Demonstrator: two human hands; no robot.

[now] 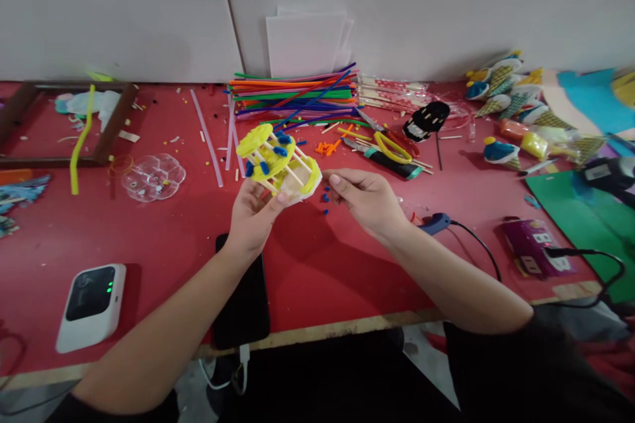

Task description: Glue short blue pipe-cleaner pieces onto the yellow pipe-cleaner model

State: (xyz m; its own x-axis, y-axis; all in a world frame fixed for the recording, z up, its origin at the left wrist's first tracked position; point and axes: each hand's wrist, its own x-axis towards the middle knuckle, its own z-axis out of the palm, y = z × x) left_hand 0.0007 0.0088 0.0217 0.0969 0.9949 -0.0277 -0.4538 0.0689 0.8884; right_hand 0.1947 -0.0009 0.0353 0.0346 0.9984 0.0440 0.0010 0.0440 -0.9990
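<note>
The person's left hand [254,217] grips a small tiered model of yellow fuzzy platforms, pale thin sticks and a white base [276,160] at the centre of the frame, thumb at the lower front edge and fingers beneath. Dark blue fuzzy tufts [266,150] sit on its tiers. The right hand [370,201], just right of centre, has its thumb and forefinger drawn together beside the base's right corner; whether they pinch something or touch that corner cannot be told at this size.

For good work here, the left hand would best support the base rather than squeeze the sticks, which look easy to knock askew. The right fingertips should come in from the open side, press lightly, and steer clear of the tufts. Loose blue bits [325,197] lie on the red tabletop [317,277] below the right fingertips.

At centre left, a clear plastic flower-shaped tray [177,172] holds a few tiny pale and yellow scraps. At upper right of centre, a clear packet with red-and-white markings [394,89] contains thin pale sticks. Farther right, a transparent bag [538,144] appears to hold orange and yellow lumps.
</note>
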